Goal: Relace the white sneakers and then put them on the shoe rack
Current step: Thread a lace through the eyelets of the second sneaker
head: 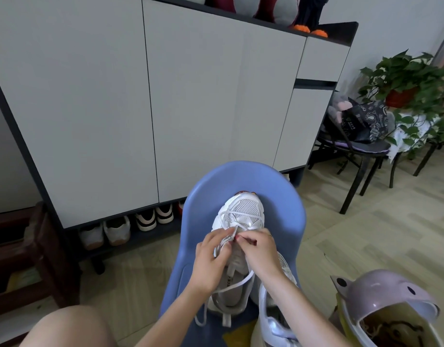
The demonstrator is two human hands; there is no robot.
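White lace (231, 238) pinched by both hands' fingers (243, 237)

Home entryway, lived-in. Tall shoe cabinet (191, 108) with pale flat doors and dark frame against wall; open bottom shelf (130, 236) holding pairs of shoes (117, 230) (sneakers, light and dark-striped). Plush toys (266, 7) lined along cabinet top. Potted trailing plant (406, 78) on small cloth-covered table at right. Dark folding chair (358, 151) piled with bags. Wood-look plank floor (366, 221). Blue plastic child's chair (286, 196) in foreground, pink helmet (381, 294) beside it.
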